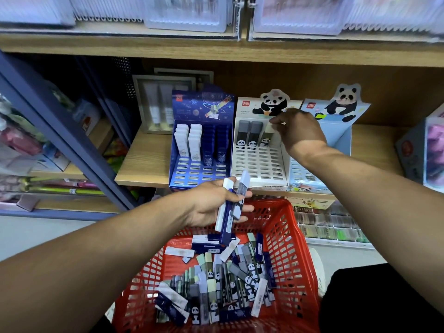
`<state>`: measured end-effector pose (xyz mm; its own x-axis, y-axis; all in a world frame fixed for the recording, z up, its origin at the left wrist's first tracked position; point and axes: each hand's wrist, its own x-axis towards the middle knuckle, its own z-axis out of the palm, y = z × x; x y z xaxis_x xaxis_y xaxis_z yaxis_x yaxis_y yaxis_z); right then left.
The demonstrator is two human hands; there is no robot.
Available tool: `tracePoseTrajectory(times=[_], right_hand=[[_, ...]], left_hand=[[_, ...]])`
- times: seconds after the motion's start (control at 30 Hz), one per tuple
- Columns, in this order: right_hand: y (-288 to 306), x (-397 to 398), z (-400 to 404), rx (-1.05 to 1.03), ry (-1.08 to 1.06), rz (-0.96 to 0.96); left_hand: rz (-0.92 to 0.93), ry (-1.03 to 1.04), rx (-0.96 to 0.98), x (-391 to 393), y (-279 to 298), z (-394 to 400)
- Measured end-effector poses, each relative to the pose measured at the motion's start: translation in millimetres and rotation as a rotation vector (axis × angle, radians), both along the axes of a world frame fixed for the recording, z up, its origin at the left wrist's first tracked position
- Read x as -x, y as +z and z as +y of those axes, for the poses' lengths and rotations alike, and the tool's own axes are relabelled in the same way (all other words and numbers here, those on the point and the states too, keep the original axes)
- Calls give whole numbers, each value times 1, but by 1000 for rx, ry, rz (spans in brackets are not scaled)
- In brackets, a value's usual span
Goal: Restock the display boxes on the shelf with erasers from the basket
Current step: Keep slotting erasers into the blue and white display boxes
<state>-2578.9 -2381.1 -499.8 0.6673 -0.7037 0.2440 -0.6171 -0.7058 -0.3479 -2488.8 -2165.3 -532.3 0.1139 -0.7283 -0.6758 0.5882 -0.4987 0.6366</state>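
- My right hand (296, 133) reaches into the white panda display box (260, 162) on the wooden shelf (141, 162), its fingers (276, 120) pinching a pale panda eraser (268, 135) by the top end so it can drop upright into the third slot of the back row, just beside two grey ones (249, 134) standing there.
- My left hand (213, 205) hovers over the red basket (290, 236), fingers curled round a small bundle of erasers (230, 207), white, navy and panda-print, held as a ready supply close to the boxes, I judge.
- The basket sits below the shelf edge in front of me, a loose heap of mixed erasers (223, 284) in its bottom.
- The blue space-themed box (200, 150) to the left holds white and navy erasers in its back rows; front slots in both boxes stand open, so most of the restocking looks undone.
- A pale blue panda box (336, 131) stands at the right, partly hidden by my arm.
- Above, a higher shelf carries blurred clear packets; a dark metal rack (60, 131) with more stationery stands at left.
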Motion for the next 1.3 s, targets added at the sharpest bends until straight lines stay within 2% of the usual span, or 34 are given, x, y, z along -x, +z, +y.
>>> tracePoseTrajectory(times=[0.17, 0.37, 0.57, 0.7, 0.83, 1.3], right_hand=[[-7, -6, 0, 52, -57, 59], [-5, -2, 12, 236, -56, 203], [-5, -5, 12, 216, -118, 151], [-4, -6, 17, 250, -49, 286], [1, -8, 20, 314, -79, 323], [-1, -10, 21, 173, -99, 282]], left_hand=[[-1, -7, -7, -2, -3, -1], [7, 0, 8, -1, 2, 0], [3, 10, 8, -4, 1, -2], [2, 2, 14, -4, 1, -2], [-5, 13, 16, -2, 1, -2], [-28, 1, 25, -1, 4, -1]])
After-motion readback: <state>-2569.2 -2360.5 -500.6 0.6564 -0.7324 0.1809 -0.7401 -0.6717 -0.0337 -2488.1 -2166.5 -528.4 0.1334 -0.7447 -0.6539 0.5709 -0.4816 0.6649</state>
